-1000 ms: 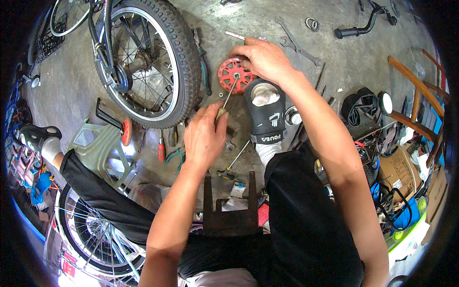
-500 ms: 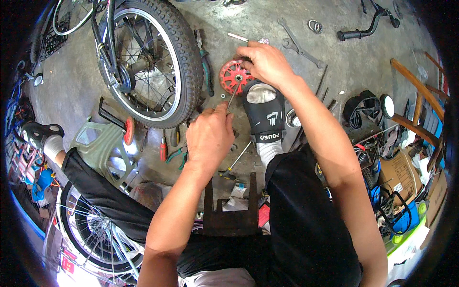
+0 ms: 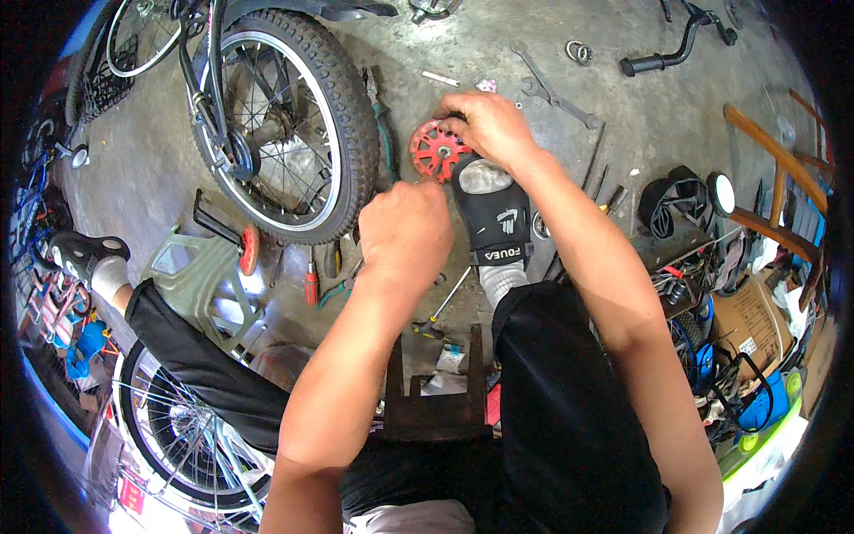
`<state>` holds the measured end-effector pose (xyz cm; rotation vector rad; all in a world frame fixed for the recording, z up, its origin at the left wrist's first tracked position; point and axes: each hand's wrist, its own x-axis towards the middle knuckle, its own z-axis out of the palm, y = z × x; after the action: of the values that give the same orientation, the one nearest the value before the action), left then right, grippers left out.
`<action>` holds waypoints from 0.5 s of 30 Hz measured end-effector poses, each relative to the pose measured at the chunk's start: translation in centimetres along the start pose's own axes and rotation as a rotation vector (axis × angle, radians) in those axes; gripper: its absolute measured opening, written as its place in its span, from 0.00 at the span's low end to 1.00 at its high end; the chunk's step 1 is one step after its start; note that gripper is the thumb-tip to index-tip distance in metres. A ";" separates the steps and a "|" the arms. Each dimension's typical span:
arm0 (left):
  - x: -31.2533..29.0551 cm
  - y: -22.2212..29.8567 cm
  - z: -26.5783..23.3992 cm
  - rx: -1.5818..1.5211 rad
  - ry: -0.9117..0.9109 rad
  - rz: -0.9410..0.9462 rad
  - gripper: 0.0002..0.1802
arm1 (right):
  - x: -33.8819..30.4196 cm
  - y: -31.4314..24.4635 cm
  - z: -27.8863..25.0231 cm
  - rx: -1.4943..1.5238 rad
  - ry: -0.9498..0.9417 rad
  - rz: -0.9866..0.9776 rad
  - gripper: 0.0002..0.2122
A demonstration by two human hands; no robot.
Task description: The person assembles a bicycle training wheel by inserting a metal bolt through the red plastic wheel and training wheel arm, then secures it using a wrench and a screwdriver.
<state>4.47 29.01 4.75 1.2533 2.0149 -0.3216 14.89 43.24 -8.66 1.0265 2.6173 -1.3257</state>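
A small red wheel (image 3: 433, 153) with spokes and a centre hole is held at the toe of my black slide sandal (image 3: 495, 214). My right hand (image 3: 489, 126) grips its upper right rim, fingers curled over the edge. Just below the wheel, my left hand (image 3: 405, 229) is closed in a fist with its back up. It hides most of what it holds; a thin metal rod showed from this hand at the wheel's hub a moment earlier.
A bicycle wheel with a knobbly tyre (image 3: 356, 147) stands to the left. Pliers (image 3: 382, 133), a red-handled screwdriver (image 3: 312, 283), a yellow-black screwdriver (image 3: 429, 327) and spanners (image 3: 556, 98) lie on the concrete. A handlebar (image 3: 676, 58) is at far right, a wooden frame (image 3: 778, 169) below it.
My left fist has moved slightly right and up, and turned so that the rod no longer shows. The right hand stays on the red wheel, shifted slightly.
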 end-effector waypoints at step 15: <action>-0.8 -0.6 3.2 -0.019 0.164 0.032 0.12 | -0.6 -0.3 2.0 0.021 0.158 0.072 0.08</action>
<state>5.59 26.42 2.96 1.3359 2.1282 -0.1888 14.69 41.27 -9.51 1.2652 2.6526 -1.3101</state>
